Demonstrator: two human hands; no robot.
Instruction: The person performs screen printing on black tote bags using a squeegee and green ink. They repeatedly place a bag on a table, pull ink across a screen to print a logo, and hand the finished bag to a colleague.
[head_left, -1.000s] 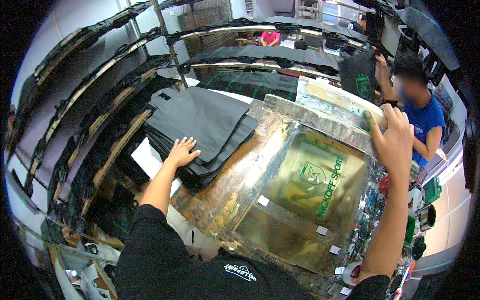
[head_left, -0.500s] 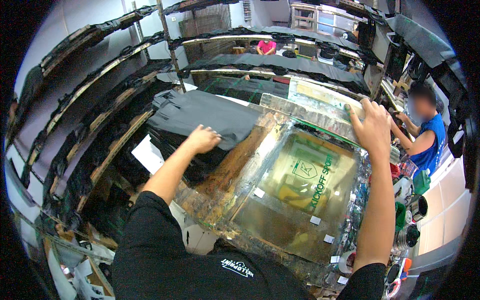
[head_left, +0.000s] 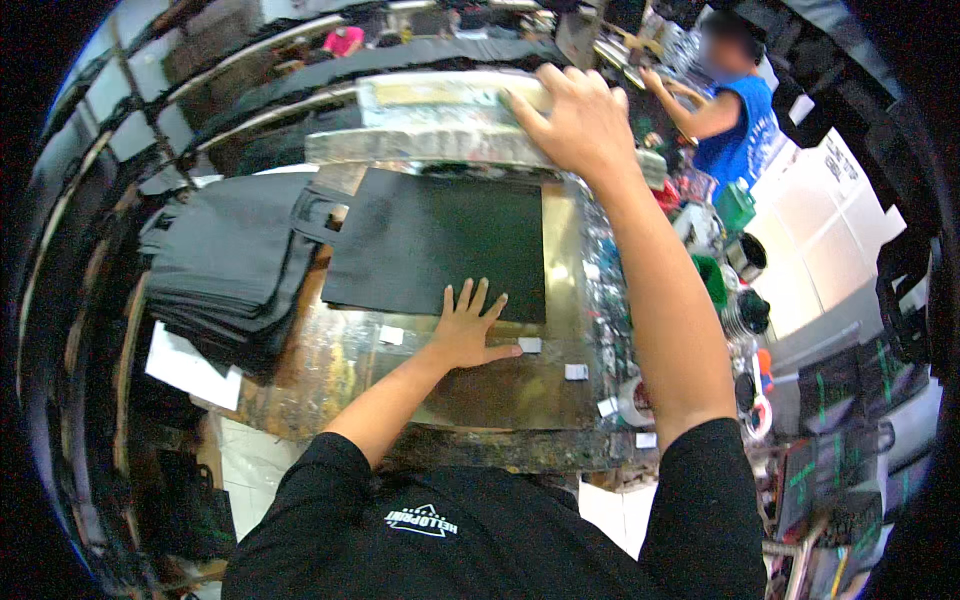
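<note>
A flat black fabric bag point(head_left: 440, 230) lies on the work board point(head_left: 500, 395) in front of me. My left hand point(head_left: 466, 330) is open, fingers spread, with its fingertips on the bag's near edge and its thumb beside a small white tab point(head_left: 530, 345). Beyond the bag, a printing screen frame point(head_left: 420, 146) is tilted up. My right hand point(head_left: 582, 118) is closed over the upper right part of that frame. Left of the board is a stack of black bags point(head_left: 225, 250); a handle loop at its right side reaches close to the flat bag.
Several white tabs are stuck around the board. Cans, a green container point(head_left: 735, 205) and other tubs crowd the right side. A person in a blue sleeveless top point(head_left: 738, 125) works at the far right. Racks draped with black cloth point(head_left: 90, 250) run along the left.
A black bag now covers the green print on the board. My left hand has moved right from the stack onto it. My right hand remains on the raised frame; the view has shifted rightward.
</note>
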